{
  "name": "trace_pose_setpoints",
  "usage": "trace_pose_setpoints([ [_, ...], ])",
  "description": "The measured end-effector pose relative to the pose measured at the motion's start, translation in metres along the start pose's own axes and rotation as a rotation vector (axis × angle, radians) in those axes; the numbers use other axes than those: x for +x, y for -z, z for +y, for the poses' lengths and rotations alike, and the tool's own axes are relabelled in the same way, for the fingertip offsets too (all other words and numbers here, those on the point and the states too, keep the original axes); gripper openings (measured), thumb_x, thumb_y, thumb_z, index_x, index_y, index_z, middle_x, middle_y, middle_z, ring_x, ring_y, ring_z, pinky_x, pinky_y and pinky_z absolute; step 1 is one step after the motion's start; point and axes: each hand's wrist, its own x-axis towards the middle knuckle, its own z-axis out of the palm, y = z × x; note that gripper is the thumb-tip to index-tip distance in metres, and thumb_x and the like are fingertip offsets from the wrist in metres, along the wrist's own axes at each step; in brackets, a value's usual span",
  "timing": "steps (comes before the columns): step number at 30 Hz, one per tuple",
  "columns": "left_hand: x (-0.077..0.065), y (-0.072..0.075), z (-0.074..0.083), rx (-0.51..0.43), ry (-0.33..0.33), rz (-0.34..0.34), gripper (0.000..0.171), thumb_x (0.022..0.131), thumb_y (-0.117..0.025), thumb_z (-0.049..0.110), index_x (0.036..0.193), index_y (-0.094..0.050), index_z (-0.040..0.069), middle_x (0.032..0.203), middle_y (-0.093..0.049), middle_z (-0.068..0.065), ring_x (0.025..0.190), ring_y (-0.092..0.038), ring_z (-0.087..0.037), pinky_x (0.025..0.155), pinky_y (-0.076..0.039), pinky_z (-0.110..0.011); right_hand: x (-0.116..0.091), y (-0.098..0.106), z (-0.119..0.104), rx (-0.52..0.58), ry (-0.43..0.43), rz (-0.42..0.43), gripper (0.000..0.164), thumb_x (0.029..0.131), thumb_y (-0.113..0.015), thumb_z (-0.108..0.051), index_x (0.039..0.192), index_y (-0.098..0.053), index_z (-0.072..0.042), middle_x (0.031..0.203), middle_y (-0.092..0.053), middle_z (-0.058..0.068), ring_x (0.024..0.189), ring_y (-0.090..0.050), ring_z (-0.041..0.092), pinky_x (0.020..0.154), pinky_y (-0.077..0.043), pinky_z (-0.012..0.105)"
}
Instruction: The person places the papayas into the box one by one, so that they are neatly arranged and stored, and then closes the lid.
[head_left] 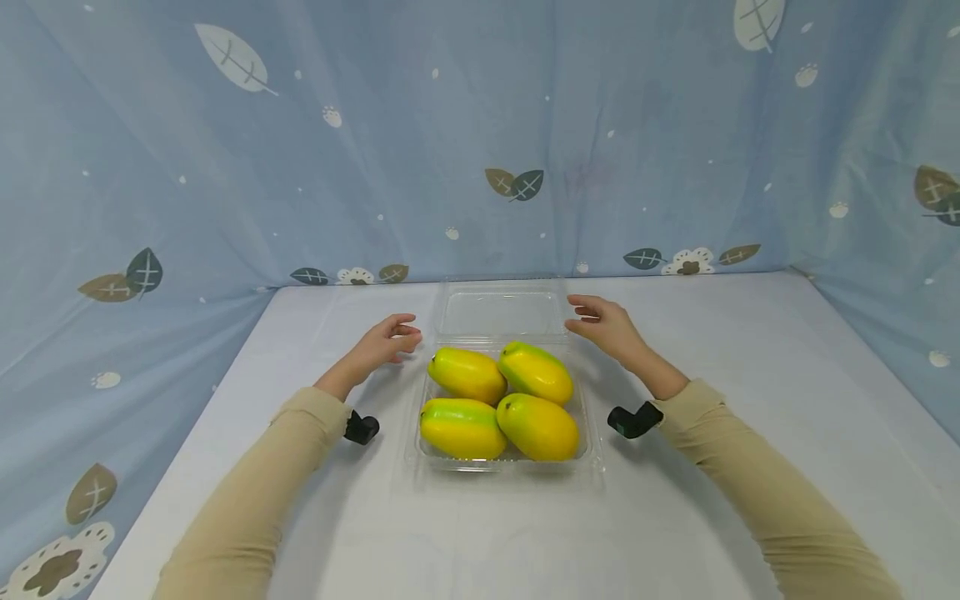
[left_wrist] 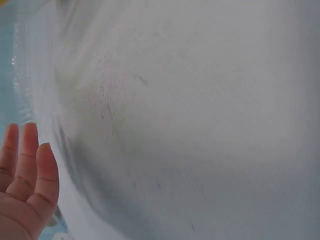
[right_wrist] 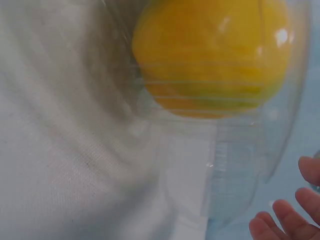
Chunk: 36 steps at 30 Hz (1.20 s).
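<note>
Several yellow-green mangoes point(head_left: 537, 427) lie in two rows inside a clear plastic clamshell box point(head_left: 495, 467) in the head view. Its lid point(head_left: 501, 315) is folded back, away from the person. My left hand point(head_left: 384, 343) hovers left of the hinge, fingers loosely bent and holding nothing. On the other side, my right hand point(head_left: 606, 323) has its fingertips right at the lid's right edge, with nothing in its grasp. Through the box's clear wall, the right wrist view shows one mango point(right_wrist: 210, 60) up close. Relaxed fingers point(left_wrist: 46, 175) of the left hand appear in the left wrist view.
A white cloth point(head_left: 480, 542) covers the table under the box. Behind and at both sides hangs a blue curtain point(head_left: 420, 150) printed with leaves and paw marks. Black wrist cameras point(head_left: 634, 420) stick out from both sleeves toward the box.
</note>
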Motion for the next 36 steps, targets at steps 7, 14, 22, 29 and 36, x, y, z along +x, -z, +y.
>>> trace_pose_setpoints([
  [7, 0.012, -0.005, -0.002, -0.104, 0.059, 0.014, 0.058, 0.096, -0.045, 0.03, 0.144, -0.022, 0.007, 0.138, -0.04, -0.02, 0.116, -0.048, -0.034, 0.092, -0.044, -0.042, 0.012, -0.006, 0.012, 0.064, -0.089, 0.013, 0.053, 0.091, -0.056, -0.015, 0.138, -0.036, 0.002, 0.142, -0.035, 0.021, 0.126, -0.038, 0.036, 0.1, -0.035, 0.046],
  [14, 0.019, -0.011, -0.003, -0.14, 0.104, 0.024, 0.055, 0.097, -0.044, 0.033, 0.144, -0.026, 0.01, 0.138, -0.043, -0.015, 0.117, -0.049, -0.03, 0.09, -0.046, -0.036, 0.013, -0.01, 0.017, 0.114, -0.195, 0.016, 0.054, 0.091, -0.054, -0.014, 0.139, -0.034, 0.001, 0.142, -0.035, 0.02, 0.125, -0.039, 0.035, 0.1, -0.036, 0.046],
  [22, 0.02, -0.013, -0.001, -0.11, 0.087, 0.012, 0.053, 0.097, -0.042, 0.036, 0.142, -0.033, 0.01, 0.134, -0.047, -0.015, 0.111, -0.052, -0.028, 0.084, -0.046, -0.03, 0.014, -0.009, 0.02, 0.218, -0.256, -0.058, 0.056, 0.094, -0.048, -0.014, 0.14, -0.025, 0.007, 0.142, -0.032, 0.024, 0.127, -0.037, 0.036, 0.103, -0.033, 0.043],
  [29, 0.021, -0.014, 0.0, -0.108, 0.08, 0.012, 0.048, 0.096, -0.044, 0.036, 0.137, -0.042, 0.01, 0.133, -0.048, -0.013, 0.109, -0.053, -0.025, 0.081, -0.048, -0.027, 0.018, -0.008, 0.02, 0.268, -0.334, -0.102, 0.058, 0.095, -0.046, -0.016, 0.142, -0.02, 0.005, 0.141, -0.033, 0.025, 0.125, -0.04, 0.035, 0.103, -0.034, 0.04],
  [36, 0.023, -0.015, -0.003, -0.141, 0.062, 0.001, 0.049, 0.096, -0.045, 0.036, 0.136, -0.042, 0.007, 0.135, -0.045, -0.014, 0.112, -0.051, -0.028, 0.086, -0.047, -0.032, 0.019, -0.008, 0.022, 0.275, -0.345, -0.105, 0.058, 0.095, -0.047, -0.017, 0.142, -0.021, 0.006, 0.14, -0.034, 0.026, 0.124, -0.041, 0.036, 0.102, -0.035, 0.039],
])
